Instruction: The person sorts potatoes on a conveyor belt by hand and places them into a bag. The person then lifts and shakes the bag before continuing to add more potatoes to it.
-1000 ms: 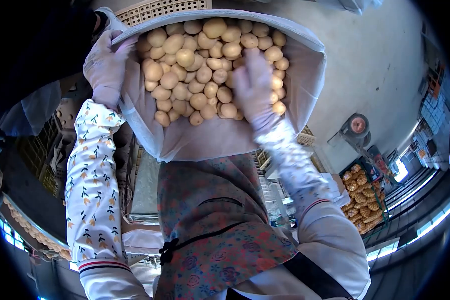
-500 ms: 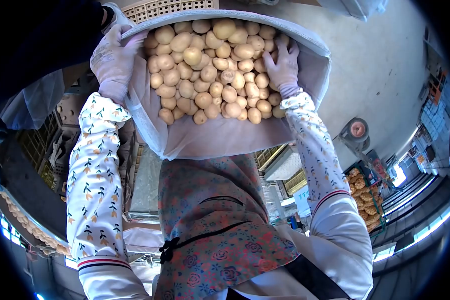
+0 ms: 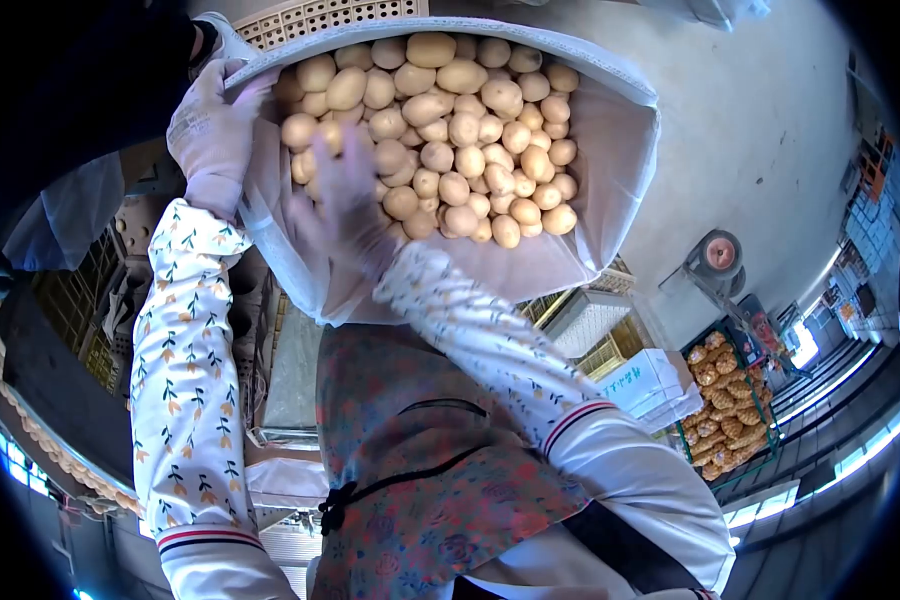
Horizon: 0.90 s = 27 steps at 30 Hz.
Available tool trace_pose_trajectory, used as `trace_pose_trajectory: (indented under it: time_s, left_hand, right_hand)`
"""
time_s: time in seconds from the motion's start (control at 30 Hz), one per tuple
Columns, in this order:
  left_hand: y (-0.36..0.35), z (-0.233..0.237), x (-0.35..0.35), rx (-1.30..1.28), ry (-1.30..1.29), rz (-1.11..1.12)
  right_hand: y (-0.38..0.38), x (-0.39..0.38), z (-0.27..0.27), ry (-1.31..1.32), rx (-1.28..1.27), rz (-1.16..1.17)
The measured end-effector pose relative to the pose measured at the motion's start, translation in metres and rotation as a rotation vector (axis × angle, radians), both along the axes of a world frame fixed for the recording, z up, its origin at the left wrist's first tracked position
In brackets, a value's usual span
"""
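Observation:
A white fabric bag (image 3: 500,270) stands wide at the mouth, filled with pale round potatoes (image 3: 470,160). My left hand (image 3: 210,135), in a light glove, has its fingers wrapped around the bag's upper left rim. Over the left part of the potatoes is my right hand (image 3: 345,205), gloved too and blurred by motion. Its fingers look spread, and no potato shows in its grasp. On the right, the potatoes leave a strip of the bag's inner wall bare.
At the top left, another person's dark sleeve (image 3: 100,80) reaches close to the bag. A cream perforated crate (image 3: 325,14) lies behind the rim. To the right are a wheeled cart (image 3: 718,255), a light blue box (image 3: 650,385) and a green crate of bagged produce (image 3: 730,410).
My right hand has swept from the right side of the bag to the left side across the potatoes. The potatoes at the right have shifted leftward. My left hand keeps its hold.

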<state>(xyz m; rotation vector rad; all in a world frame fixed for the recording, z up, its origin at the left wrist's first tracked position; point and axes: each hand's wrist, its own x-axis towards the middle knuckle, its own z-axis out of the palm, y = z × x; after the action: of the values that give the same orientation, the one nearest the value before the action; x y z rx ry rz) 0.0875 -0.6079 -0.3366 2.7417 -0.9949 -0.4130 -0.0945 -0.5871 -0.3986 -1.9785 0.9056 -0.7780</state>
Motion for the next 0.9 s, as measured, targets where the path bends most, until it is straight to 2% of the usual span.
trace_pose_trajectory:
  time_s: [0.03,0.1,0.23,0.27,0.3,0.33,0.37,0.4,0.47,0.5,0.6,0.63,0.73,0.8,0.9]
  left_hand:
    - [0.003,-0.003,0.002,-0.023,-0.005,-0.007]
    - [0.004,0.000,0.001,0.011,0.039,0.017]
    - [0.002,0.002,-0.002,-0.004,0.064,0.035]
    - [0.004,0.000,-0.001,-0.010,0.043,0.025]
    - [0.005,-0.002,0.000,-0.016,0.021,0.011]
    - [0.004,-0.002,0.000,-0.023,-0.002,-0.005]
    - [0.003,-0.001,-0.001,-0.004,0.009,-0.004]
    - [0.002,0.001,-0.001,0.000,0.027,-0.001]
    - [0.002,0.001,0.000,0.005,0.058,0.007]
    - [0.003,0.000,0.000,0.000,0.039,0.001]
    - [0.003,-0.003,0.000,-0.004,0.000,-0.017]
    - [0.003,-0.002,0.000,0.006,-0.005,-0.019]
    - [0.002,-0.001,-0.001,0.005,-0.011,-0.022]
    - [0.001,0.000,-0.002,-0.004,-0.007,-0.009]
    - [0.001,0.001,-0.003,-0.020,-0.005,0.006]
  right_hand:
    - [0.008,0.003,0.012,-0.040,0.028,0.051]
    - [0.003,-0.019,0.041,-0.019,0.119,0.342]
    - [-0.109,-0.065,0.072,0.507,0.454,0.205]
    - [-0.137,-0.096,0.054,0.415,0.100,0.136]
    - [-0.168,-0.112,0.046,0.591,-0.119,0.035]
    - [-0.198,-0.135,0.022,0.593,-0.447,0.024]
    - [-0.217,-0.153,0.007,0.656,-0.307,-0.025]
    - [-0.230,-0.152,0.004,0.634,-0.135,0.064]
    - [-0.229,-0.145,-0.005,0.745,-0.187,0.071]
    - [-0.222,-0.138,-0.012,0.837,-0.281,-0.020]
    - [-0.229,-0.124,-0.016,0.992,-0.157,-0.068]
    - [-0.234,-0.125,-0.023,1.075,-0.200,-0.020]
    - [-0.224,-0.114,-0.008,1.143,-0.022,-0.101]
    - [-0.198,-0.135,-0.038,0.754,-0.171,-0.215]
    - [-0.165,-0.135,-0.031,0.820,-0.336,-0.047]
